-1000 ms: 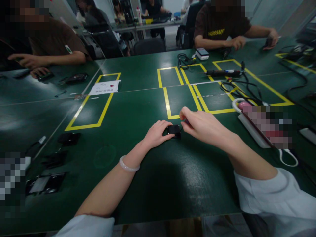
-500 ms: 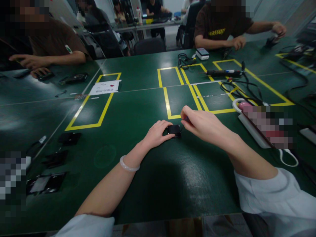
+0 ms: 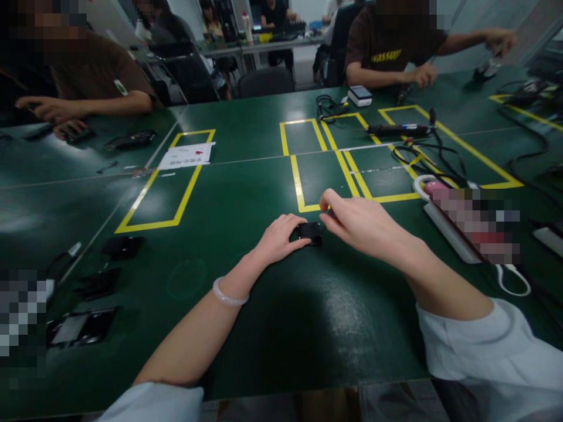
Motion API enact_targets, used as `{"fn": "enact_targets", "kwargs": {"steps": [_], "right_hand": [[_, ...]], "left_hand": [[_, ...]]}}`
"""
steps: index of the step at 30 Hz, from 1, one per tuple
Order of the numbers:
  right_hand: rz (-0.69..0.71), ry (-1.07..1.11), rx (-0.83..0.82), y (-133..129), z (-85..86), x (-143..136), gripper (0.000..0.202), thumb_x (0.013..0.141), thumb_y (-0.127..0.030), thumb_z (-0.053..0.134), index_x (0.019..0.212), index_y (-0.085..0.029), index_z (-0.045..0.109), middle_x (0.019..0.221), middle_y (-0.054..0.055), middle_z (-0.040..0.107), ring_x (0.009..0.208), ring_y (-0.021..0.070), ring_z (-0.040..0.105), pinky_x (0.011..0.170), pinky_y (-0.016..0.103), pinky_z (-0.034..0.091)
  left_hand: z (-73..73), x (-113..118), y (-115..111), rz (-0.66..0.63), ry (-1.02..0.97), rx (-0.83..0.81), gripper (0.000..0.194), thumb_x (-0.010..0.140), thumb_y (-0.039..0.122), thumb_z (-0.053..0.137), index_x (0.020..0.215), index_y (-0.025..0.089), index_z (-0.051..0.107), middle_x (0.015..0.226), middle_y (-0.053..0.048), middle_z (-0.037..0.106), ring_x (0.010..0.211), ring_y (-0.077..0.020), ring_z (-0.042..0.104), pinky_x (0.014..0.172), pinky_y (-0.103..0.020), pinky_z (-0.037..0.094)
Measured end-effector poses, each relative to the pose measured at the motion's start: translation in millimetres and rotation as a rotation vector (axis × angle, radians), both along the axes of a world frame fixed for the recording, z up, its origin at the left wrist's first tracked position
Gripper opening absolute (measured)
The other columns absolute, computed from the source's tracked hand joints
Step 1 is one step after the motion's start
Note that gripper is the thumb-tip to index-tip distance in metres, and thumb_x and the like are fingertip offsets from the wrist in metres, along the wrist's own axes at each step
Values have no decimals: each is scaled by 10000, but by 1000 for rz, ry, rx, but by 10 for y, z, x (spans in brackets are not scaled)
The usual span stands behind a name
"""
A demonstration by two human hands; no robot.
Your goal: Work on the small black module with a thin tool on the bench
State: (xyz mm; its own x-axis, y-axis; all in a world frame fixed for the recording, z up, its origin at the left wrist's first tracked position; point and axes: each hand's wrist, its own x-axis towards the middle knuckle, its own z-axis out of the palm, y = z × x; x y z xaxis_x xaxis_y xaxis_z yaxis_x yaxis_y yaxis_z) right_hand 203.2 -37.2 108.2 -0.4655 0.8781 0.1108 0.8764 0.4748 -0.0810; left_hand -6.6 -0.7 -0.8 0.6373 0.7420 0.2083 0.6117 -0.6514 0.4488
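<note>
At left, a flat, glossy black piece [image 3: 92,328] with a silvery panel, below two angular black parts [image 3: 123,247]. Around the left wrist, a smooth, whitish bangle [image 3: 231,299]. In the left hand [image 3: 279,237], between thumb and fingers set fairly narrow, a boxy black block [image 3: 309,230], low on the slick green tabletop [image 3: 373,340]. In the right hand [image 3: 358,221], just beside the block, a dark sliver [image 3: 331,214] pinched tight, mostly hidden. Farther right, a pale slab [image 3: 453,237], partly blurred.

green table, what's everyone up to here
A person's left hand grips a small black block on the table. The right hand, just beside it, pinches a dark thing, mostly hidden. More black parts lie to the left, and two other people sit across the table.
</note>
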Motion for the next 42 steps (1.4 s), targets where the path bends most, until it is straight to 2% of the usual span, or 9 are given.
{"fn": "enact_targets", "kwargs": {"steps": [3,9,15,22,27,34,40,42], "right_hand": [[-16,-48,4,11,-13,5,254,968,-368,336,1032,-191,507,771,49,679,661,217,627,539,291,250],[12,17,-3,-6,-14,18,224,951,-271,331,1101,-181,471,862,57,694,714,199,636,566,282,276],[-8,-46,12,4,-4,16,244,961,-369,347,1020,-194,507,787,48,684,682,207,626,544,282,244],[15,14,-13,-16,3,21,223,935,-267,356,1104,-179,472,838,49,686,701,201,633,563,281,272],[-7,-33,-4,-6,7,16,240,952,-376,365,1007,-196,515,778,39,677,678,207,622,544,279,246],[27,19,-19,2,-9,38,226,934,-280,362,1104,-181,473,837,47,683,687,196,626,555,278,262],[-3,-23,-18,-1,16,16,255,952,-401,365,1009,-201,512,793,46,684,681,201,618,544,277,241],[-15,-49,-19,6,12,15,244,959,-367,347,1018,-201,516,785,47,683,666,199,615,537,278,231]], "left_hand": [[2,-1,0,2,7,-7,371,890,477,556,1135,198,547,1055,-72,599,960,-235,539,853,-368,453],[6,-2,1,4,5,-17,371,891,478,548,1140,202,544,1080,-76,598,989,-242,536,868,-381,451],[3,-5,0,3,9,-18,380,893,481,546,1155,205,544,1073,-75,596,977,-240,537,867,-382,452],[3,4,3,1,-4,-8,371,882,467,572,1125,187,559,1063,-71,599,965,-234,533,858,-369,450],[1,-2,0,-3,2,-4,388,889,474,562,1159,197,545,1078,-73,593,979,-237,531,875,-374,445],[1,-2,7,-1,12,-7,367,889,473,560,1131,197,546,1076,-76,592,982,-241,535,867,-375,449],[-3,-4,5,0,9,-16,382,887,473,562,1164,211,542,1076,-72,595,988,-242,535,878,-384,446],[-3,-5,5,4,4,-14,379,885,476,562,1154,209,546,1068,-73,597,980,-242,537,871,-385,447]]}}
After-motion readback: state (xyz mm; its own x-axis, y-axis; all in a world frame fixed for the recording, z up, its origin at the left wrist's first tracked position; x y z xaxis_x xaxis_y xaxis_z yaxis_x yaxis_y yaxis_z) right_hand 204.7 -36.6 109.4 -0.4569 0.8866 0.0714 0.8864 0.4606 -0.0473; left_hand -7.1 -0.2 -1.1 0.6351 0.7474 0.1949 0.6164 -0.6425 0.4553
